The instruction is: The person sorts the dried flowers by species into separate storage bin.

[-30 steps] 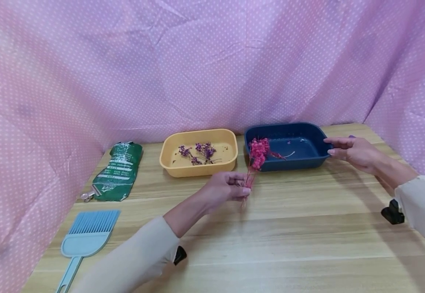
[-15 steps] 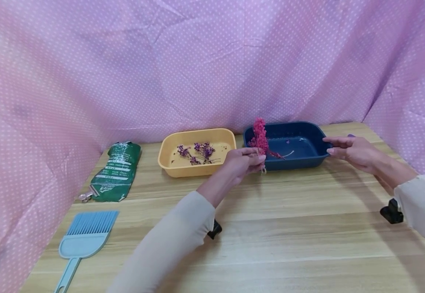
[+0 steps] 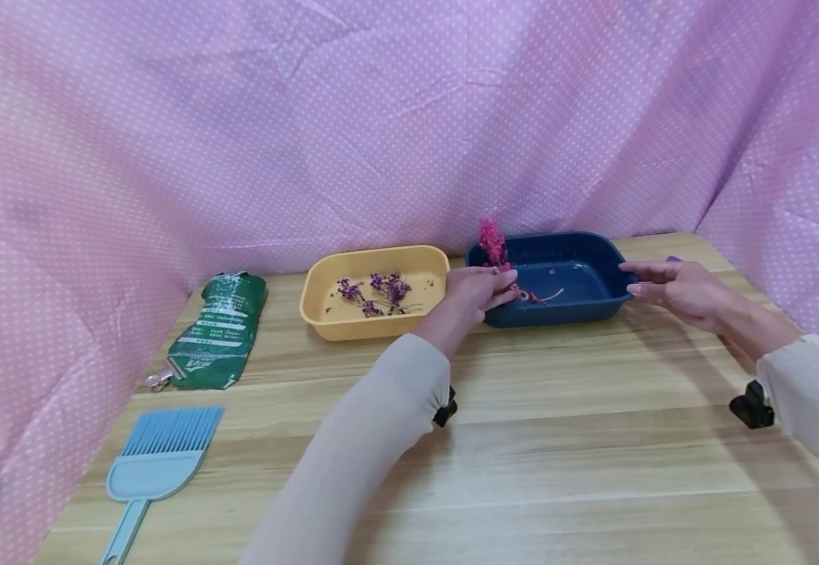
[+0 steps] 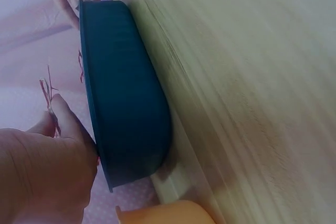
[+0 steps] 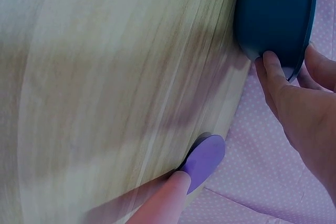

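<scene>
My left hand (image 3: 476, 292) pinches the thin stems of a pink dried flower bunch (image 3: 492, 242) over the left end of a dark blue tray (image 3: 558, 314). In the left wrist view the stem ends (image 4: 48, 95) poke out past the thumb and fingers. A small pink sprig (image 3: 533, 298) with a pale stem lies inside the blue tray. At the tray's right end, my right hand (image 3: 685, 294) grips the rim; the right wrist view shows the thumb at the rim and fingers (image 5: 275, 69) against the outer wall.
Left of the blue tray stands a yellow tray (image 3: 374, 329) holding purple dried flowers (image 3: 390, 289). A green packet (image 3: 219, 333) with a metal clip and a light blue brush (image 3: 158, 463) lie on the left. Behind the right hand is a purple oval-headed tool (image 5: 207, 158) with a pink handle.
My left hand has carried the pink flower bunch from in front of the trays, forward and up, over the blue tray's left end. The right hand has stayed at the rim.
</scene>
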A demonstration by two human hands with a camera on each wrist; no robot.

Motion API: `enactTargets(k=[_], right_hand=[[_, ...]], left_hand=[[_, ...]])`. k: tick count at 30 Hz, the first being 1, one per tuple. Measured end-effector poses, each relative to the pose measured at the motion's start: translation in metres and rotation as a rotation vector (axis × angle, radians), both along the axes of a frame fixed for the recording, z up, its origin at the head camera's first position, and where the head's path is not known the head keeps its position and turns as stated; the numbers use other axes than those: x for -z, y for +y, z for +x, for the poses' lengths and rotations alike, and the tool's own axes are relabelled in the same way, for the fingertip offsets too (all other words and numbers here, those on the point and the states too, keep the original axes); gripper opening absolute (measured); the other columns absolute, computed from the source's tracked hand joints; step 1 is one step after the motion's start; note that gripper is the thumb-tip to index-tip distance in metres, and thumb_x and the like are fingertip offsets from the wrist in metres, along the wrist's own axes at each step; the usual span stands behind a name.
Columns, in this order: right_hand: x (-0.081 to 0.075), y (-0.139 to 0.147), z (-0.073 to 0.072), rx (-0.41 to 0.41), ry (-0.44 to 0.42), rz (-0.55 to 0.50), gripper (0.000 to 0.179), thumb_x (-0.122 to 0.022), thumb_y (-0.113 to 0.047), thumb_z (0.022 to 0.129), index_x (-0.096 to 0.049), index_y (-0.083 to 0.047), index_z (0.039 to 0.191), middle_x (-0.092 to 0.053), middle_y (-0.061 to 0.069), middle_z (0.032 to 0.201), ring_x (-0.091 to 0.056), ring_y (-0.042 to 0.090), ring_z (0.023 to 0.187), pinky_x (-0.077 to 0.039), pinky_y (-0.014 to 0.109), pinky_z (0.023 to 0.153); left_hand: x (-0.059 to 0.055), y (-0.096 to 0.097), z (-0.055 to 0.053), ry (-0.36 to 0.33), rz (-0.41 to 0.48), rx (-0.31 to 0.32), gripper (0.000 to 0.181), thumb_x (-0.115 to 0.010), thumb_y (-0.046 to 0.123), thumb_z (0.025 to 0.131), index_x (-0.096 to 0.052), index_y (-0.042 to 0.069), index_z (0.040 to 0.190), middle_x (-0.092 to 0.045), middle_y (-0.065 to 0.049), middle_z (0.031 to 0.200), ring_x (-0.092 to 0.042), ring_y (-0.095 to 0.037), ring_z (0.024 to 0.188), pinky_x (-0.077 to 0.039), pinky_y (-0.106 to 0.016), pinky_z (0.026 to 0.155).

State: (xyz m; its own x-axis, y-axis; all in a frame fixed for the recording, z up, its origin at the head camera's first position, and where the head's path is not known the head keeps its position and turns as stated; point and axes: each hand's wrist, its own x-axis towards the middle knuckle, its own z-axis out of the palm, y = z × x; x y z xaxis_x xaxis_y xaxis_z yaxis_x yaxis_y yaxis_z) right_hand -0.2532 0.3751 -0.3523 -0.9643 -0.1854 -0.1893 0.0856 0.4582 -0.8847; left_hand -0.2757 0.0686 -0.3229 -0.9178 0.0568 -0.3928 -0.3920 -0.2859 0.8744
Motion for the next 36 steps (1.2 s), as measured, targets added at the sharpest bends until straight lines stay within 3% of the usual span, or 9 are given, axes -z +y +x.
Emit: enactTargets(k=[7, 11, 14, 16, 18, 23, 25, 28, 36], right_hand=[[-0.004, -0.003, -0.001, -0.002, 0.002, 0.028, 0.068, -0.059, -0.026, 0.097, -0.026, 0.000, 0.150, -0.024, 0.021, 0.154, -0.042, -0.011, 0.113, -0.044, 0.006, 0.085], [-0.006, -0.005, -0.001, 0.001, -0.011, 0.026, 0.068, -0.059, -0.025, 0.097, -0.024, 0.000, 0.150, -0.023, 0.020, 0.155, -0.037, 0.005, 0.129, -0.043, 0.006, 0.085], [-0.007, -0.006, -0.002, 0.002, -0.020, 0.026, 0.069, -0.059, -0.026, 0.097, -0.024, 0.001, 0.150, -0.021, 0.020, 0.156, -0.030, 0.019, 0.137, -0.043, 0.005, 0.085], [-0.008, -0.007, -0.002, 0.000, -0.023, 0.025, 0.069, -0.059, -0.026, 0.097, -0.023, 0.001, 0.150, -0.020, 0.019, 0.156, -0.026, 0.025, 0.139, -0.042, 0.005, 0.085], [-0.008, -0.007, -0.002, -0.002, -0.021, 0.029, 0.069, -0.058, -0.025, 0.097, -0.023, 0.001, 0.150, -0.020, 0.019, 0.156, -0.026, 0.027, 0.139, -0.042, 0.005, 0.085], [-0.008, -0.006, -0.003, 0.009, -0.019, 0.019, 0.068, -0.059, -0.025, 0.097, -0.025, 0.000, 0.150, -0.022, 0.019, 0.156, -0.039, 0.001, 0.127, -0.043, 0.006, 0.086], [-0.007, -0.005, -0.003, 0.015, -0.021, 0.005, 0.068, -0.060, -0.025, 0.097, -0.026, -0.001, 0.150, -0.023, 0.020, 0.155, -0.043, -0.010, 0.115, -0.044, 0.007, 0.086], [-0.006, -0.004, -0.003, 0.016, -0.024, -0.009, 0.068, -0.060, -0.024, 0.097, -0.026, -0.001, 0.150, -0.022, 0.020, 0.155, -0.044, -0.013, 0.110, -0.045, 0.008, 0.087], [-0.004, -0.003, 0.000, 0.021, -0.024, 0.036, 0.067, -0.061, -0.028, 0.096, -0.029, -0.005, 0.150, -0.025, 0.019, 0.154, -0.040, 0.000, 0.124, -0.044, 0.006, 0.085]], left_hand=[[-0.005, 0.015, -0.002, -0.046, -0.139, -0.073, 0.025, -0.079, 0.001, 0.076, -0.067, -0.002, 0.097, -0.072, -0.009, 0.089, -0.072, -0.019, 0.077, -0.057, -0.033, 0.082], [-0.007, 0.018, -0.004, -0.069, -0.248, -0.066, 0.036, -0.080, 0.010, 0.077, -0.064, -0.001, 0.107, -0.073, -0.009, 0.099, -0.072, -0.016, 0.074, -0.049, -0.033, 0.096], [-0.007, 0.018, -0.005, -0.060, -0.256, -0.051, 0.042, -0.078, 0.012, 0.080, -0.059, -0.001, 0.115, -0.072, -0.010, 0.104, -0.072, -0.017, 0.076, -0.043, -0.037, 0.104], [-0.006, 0.017, -0.006, -0.044, -0.231, -0.018, 0.037, -0.074, 0.013, 0.084, -0.058, -0.001, 0.115, -0.071, -0.012, 0.108, -0.072, -0.019, 0.082, -0.035, -0.044, 0.110], [-0.003, 0.016, -0.010, -0.017, -0.134, 0.038, 0.031, -0.067, 0.009, 0.090, -0.058, -0.005, 0.117, -0.067, -0.019, 0.114, -0.069, -0.025, 0.095, -0.038, -0.047, 0.107], [0.002, 0.013, -0.018, -0.004, 0.098, 0.250, 0.037, -0.044, 0.000, 0.100, -0.043, -0.016, 0.134, -0.045, -0.034, 0.136, -0.047, -0.039, 0.127, -0.042, -0.041, 0.105], [0.001, 0.012, -0.018, -0.009, 0.106, 0.303, 0.039, -0.041, 0.001, 0.101, -0.039, -0.015, 0.137, -0.041, -0.033, 0.140, -0.043, -0.039, 0.130, -0.039, -0.041, 0.108], [0.000, 0.010, -0.017, 0.002, 0.102, 0.321, 0.038, -0.041, 0.000, 0.101, -0.040, -0.015, 0.136, -0.042, -0.033, 0.140, -0.043, -0.039, 0.131, -0.039, -0.040, 0.108], [-0.007, -0.003, -0.012, 0.041, 0.098, 0.307, 0.036, -0.042, -0.002, 0.100, -0.044, -0.015, 0.134, -0.048, -0.032, 0.135, -0.050, -0.039, 0.125, -0.043, -0.040, 0.104]])
